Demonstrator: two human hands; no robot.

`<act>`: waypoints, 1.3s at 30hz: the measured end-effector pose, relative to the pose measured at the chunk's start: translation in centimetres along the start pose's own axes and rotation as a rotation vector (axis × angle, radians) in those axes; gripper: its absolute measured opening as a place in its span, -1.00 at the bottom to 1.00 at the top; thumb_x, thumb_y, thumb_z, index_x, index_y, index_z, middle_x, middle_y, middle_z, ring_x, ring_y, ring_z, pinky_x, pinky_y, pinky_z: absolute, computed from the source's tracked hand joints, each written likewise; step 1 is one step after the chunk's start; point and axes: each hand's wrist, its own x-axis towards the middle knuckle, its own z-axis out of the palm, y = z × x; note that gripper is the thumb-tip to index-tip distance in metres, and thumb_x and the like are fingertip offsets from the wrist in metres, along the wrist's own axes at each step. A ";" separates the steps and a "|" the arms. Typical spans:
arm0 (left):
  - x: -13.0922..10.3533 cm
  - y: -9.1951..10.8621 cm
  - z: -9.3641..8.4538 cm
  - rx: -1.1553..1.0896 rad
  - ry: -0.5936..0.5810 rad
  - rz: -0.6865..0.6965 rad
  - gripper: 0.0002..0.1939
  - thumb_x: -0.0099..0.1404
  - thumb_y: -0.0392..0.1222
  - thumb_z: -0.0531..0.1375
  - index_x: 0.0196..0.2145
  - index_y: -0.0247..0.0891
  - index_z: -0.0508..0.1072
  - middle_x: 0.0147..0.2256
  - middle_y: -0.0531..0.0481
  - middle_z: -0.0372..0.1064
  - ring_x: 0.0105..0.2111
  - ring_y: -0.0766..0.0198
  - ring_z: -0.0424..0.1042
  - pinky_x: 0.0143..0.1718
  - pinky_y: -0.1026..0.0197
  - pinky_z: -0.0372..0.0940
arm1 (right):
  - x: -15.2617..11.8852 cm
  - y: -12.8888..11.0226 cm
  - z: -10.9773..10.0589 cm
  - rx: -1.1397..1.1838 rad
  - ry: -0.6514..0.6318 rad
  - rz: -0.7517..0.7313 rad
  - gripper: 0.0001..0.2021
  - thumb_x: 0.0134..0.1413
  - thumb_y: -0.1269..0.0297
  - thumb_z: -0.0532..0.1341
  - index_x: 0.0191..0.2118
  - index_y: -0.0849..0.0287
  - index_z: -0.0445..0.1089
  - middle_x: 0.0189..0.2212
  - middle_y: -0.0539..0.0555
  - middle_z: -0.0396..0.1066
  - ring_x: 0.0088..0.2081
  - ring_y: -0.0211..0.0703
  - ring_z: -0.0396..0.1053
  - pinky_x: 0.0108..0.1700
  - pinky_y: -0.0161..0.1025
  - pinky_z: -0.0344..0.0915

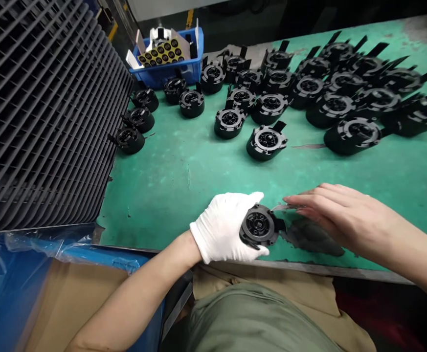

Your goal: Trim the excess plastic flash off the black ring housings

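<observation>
My left hand (225, 226), in a white glove, grips a round black plastic part (258, 226) just above the near edge of the green table (176, 186). My bare right hand (332, 211) reaches in from the right, its fingertips pinching a thin, small clear piece (281, 207) at the part's upper right edge. What that piece is cannot be made out.
Several matching black round parts (267, 142) with tabs lie across the far half of the table. A blue bin (167, 54) with a yellow sheet of dark discs stands at the back. A black slatted rack (40, 107) fills the left; a blue-lined cardboard box (52, 293) sits lower left.
</observation>
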 end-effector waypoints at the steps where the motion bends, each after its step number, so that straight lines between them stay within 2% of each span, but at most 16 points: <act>1: -0.2 0.0 -0.4 -0.006 -0.023 0.037 0.15 0.41 0.22 0.52 0.75 -0.33 0.32 0.42 -0.48 0.74 0.40 -0.54 0.79 0.54 -0.56 0.66 | 0.2 0.2 0.1 -0.014 -0.012 -0.024 -0.77 0.87 0.33 0.19 0.33 0.09 0.57 -0.16 0.06 0.67 -0.21 -0.03 0.62 -0.17 -0.09 0.45; 4: -1.0 -0.3 -1.9 -0.027 -0.062 0.128 0.14 0.44 -0.09 0.38 0.86 -0.27 0.14 0.55 -0.48 0.65 0.52 -0.47 0.72 0.64 -0.52 0.58 | 0.5 0.4 0.4 0.027 -0.050 -0.071 -0.72 0.84 0.42 0.17 0.35 0.09 0.59 -0.07 0.10 0.73 -0.17 -0.04 0.59 -0.13 -0.09 0.42; 7: -1.5 -0.7 -2.9 -0.049 -0.082 0.150 0.13 0.52 -0.15 0.31 0.90 -0.23 0.04 0.65 -0.49 0.55 0.60 -0.43 0.65 0.68 -0.49 0.54 | 0.2 0.1 1.2 0.075 -0.056 -0.090 -0.70 0.80 0.44 0.22 0.38 0.09 0.60 -0.01 0.13 0.75 -0.15 -0.02 0.58 -0.09 -0.08 0.41; 9: -1.4 -1.0 -2.9 -0.077 -0.099 0.155 0.09 0.61 -0.05 0.33 0.91 -0.23 0.03 0.67 -0.49 0.53 0.62 -0.44 0.64 0.68 -0.48 0.54 | 0.0 -0.2 1.8 0.088 -0.069 -0.076 -0.67 0.78 0.44 0.24 0.40 0.07 0.62 0.00 0.15 0.75 -0.14 0.03 0.58 -0.08 -0.04 0.40; 11: -1.1 -1.4 -2.4 -0.119 -0.094 0.158 0.14 0.64 0.21 0.43 0.89 -0.25 0.08 0.65 -0.52 0.55 0.60 -0.48 0.65 0.65 -0.45 0.58 | -0.1 -0.3 2.1 0.100 -0.083 -0.052 -0.62 0.75 0.46 0.22 0.40 0.03 0.66 0.00 0.16 0.76 -0.14 0.07 0.59 -0.08 0.01 0.39; 13: -0.8 -1.8 -1.8 -0.159 -0.081 0.154 0.32 0.54 0.49 0.54 0.87 -0.27 0.14 0.60 -0.54 0.60 0.57 -0.52 0.69 0.62 -0.41 0.62 | -0.2 -0.4 2.3 0.109 -0.089 -0.031 -0.57 0.72 0.50 0.20 0.41 0.00 0.67 -0.01 0.16 0.76 -0.14 0.09 0.59 -0.07 0.04 0.39; 15: -0.6 -2.2 -1.4 -0.182 -0.075 0.143 0.44 0.42 0.62 0.61 0.85 -0.28 0.20 0.58 -0.54 0.63 0.54 -0.53 0.71 0.61 -0.40 0.63 | -0.3 -0.4 2.3 0.112 -0.091 -0.033 -0.54 0.71 0.52 0.19 0.42 0.01 0.65 -0.02 0.16 0.76 -0.14 0.09 0.59 -0.07 0.05 0.40; 19: -0.4 -2.6 -1.1 -0.184 -0.084 0.125 0.45 0.35 0.65 0.67 0.83 -0.21 0.28 0.64 -0.51 0.58 0.60 -0.54 0.66 0.66 -0.42 0.59 | -0.1 -0.5 2.1 0.111 -0.097 -0.034 -0.58 0.74 0.51 0.19 0.42 0.03 0.63 -0.02 0.17 0.75 -0.13 0.07 0.58 -0.06 0.04 0.41; 24: -0.3 -2.7 -1.3 -0.191 -0.073 0.168 0.43 0.38 0.63 0.66 0.82 -0.27 0.29 0.66 -0.55 0.54 0.61 -0.53 0.65 0.67 -0.41 0.59 | 0.6 -0.4 1.7 0.092 -0.088 -0.084 -0.62 0.76 0.51 0.17 0.40 0.07 0.60 -0.05 0.12 0.71 -0.15 0.00 0.55 -0.07 -0.04 0.40; 30: -0.1 -2.8 -1.3 -0.177 -0.089 0.156 0.40 0.38 0.60 0.67 0.80 -0.27 0.32 0.65 -0.54 0.55 0.61 -0.53 0.65 0.68 -0.42 0.59 | 1.3 0.3 2.2 0.111 -0.045 -0.144 -0.60 0.72 0.48 0.18 0.42 0.05 0.59 -0.06 0.10 0.73 -0.19 0.01 0.46 -0.12 -0.01 0.26; 34: 0.0 -3.1 -1.0 -0.189 -0.080 0.177 0.38 0.36 0.56 0.69 0.78 -0.28 0.35 0.65 -0.55 0.55 0.60 -0.55 0.66 0.66 -0.45 0.60 | 2.0 1.0 1.9 0.122 -0.085 -0.194 -0.54 0.72 0.49 0.14 0.46 0.03 0.58 -0.10 0.09 0.72 -0.17 0.04 0.47 -0.09 0.01 0.22; 39: 0.0 -3.4 -0.8 -0.197 -0.072 0.194 0.36 0.37 0.55 0.68 0.78 -0.29 0.36 0.64 -0.57 0.56 0.59 -0.55 0.67 0.66 -0.44 0.60 | 4.0 2.1 0.4 0.114 -0.176 -0.293 -0.60 0.77 0.49 0.10 0.35 0.05 0.62 -0.04 0.10 0.77 -0.16 0.01 0.49 -0.08 -0.02 0.26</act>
